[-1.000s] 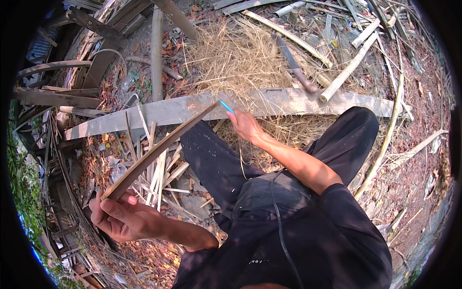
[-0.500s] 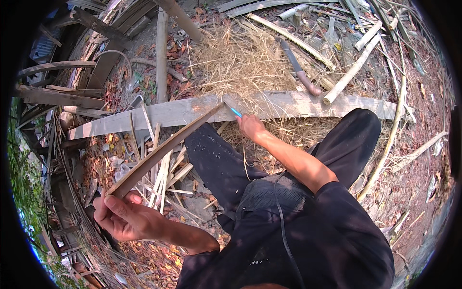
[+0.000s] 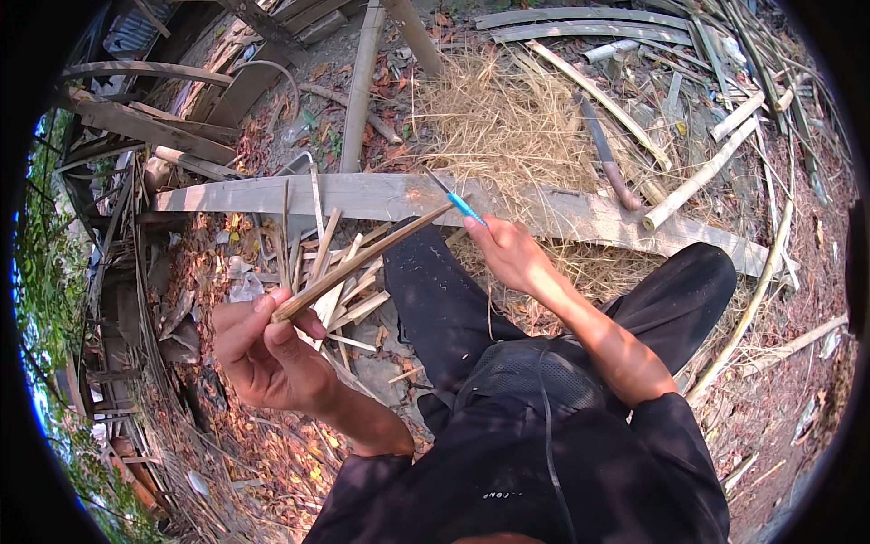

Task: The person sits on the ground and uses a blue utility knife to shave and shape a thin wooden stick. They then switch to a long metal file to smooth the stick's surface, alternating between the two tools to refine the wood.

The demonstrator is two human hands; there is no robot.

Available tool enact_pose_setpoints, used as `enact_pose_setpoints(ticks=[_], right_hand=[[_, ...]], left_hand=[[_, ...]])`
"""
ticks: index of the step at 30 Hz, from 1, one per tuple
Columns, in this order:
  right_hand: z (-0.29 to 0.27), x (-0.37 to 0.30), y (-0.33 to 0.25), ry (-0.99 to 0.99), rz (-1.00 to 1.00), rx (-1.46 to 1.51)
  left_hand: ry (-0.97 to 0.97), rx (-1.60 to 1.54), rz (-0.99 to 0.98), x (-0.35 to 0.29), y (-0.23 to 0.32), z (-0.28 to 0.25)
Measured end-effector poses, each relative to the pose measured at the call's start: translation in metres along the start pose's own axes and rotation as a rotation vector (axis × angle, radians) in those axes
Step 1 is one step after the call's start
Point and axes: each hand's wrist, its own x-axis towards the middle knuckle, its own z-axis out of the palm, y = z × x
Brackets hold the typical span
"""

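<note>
My left hand (image 3: 283, 355) pinches the near end of a split bamboo strip (image 3: 362, 264), which slants up to the right. The strip's far end lies by the blue handle of a small knife (image 3: 466, 208). My right hand (image 3: 515, 257) is closed around that handle. Its thin dark blade points up and left, past the strip's far end and over a long grey plank (image 3: 299, 192). I cannot tell whether the blade touches the strip or the plank. Several pale split strips (image 3: 358, 295) lie on the ground under the held strip.
Beyond the plank is a heap of dry straw-like shavings (image 3: 507, 113). A machete (image 3: 600, 145) rests there, its handle by the plank's far edge. Bamboo poles (image 3: 702, 181) lie at the right. Stacked old boards (image 3: 154, 127) stand at the left. My knees are bent near the plank.
The view has shifted, so the surroundings sit further right. The strip has turned to show a narrower side. The knife, before at the strip's far end, now points up and away past it.
</note>
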Motion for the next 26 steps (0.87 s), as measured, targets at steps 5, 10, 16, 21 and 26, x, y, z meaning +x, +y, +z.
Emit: enact_pose_setpoints(ticks=[5, 10, 16, 21, 26], right_hand=[[-0.006, -0.061, -0.061, 0.049, -0.282, 0.039], [0.010, -0.056, -0.014, 0.166, -0.066, -0.203], [-0.005, -0.080, -0.058, 0.121, -0.251, -0.020], [0.012, -0.068, -0.022, 0.144, -0.109, -0.152], [0.002, -0.067, -0.026, 0.134, -0.080, -0.149]], left_hand=[[-0.083, -0.037, 0.071, -0.002, 0.002, 0.006], [-0.059, -0.057, 0.036, -0.002, 0.004, 0.005], [-0.086, -0.083, 0.073, -0.008, 0.004, 0.004], [-0.113, -0.041, 0.104, -0.003, 0.002, 0.005], [-0.134, -0.063, 0.065, -0.009, 0.004, 0.002]])
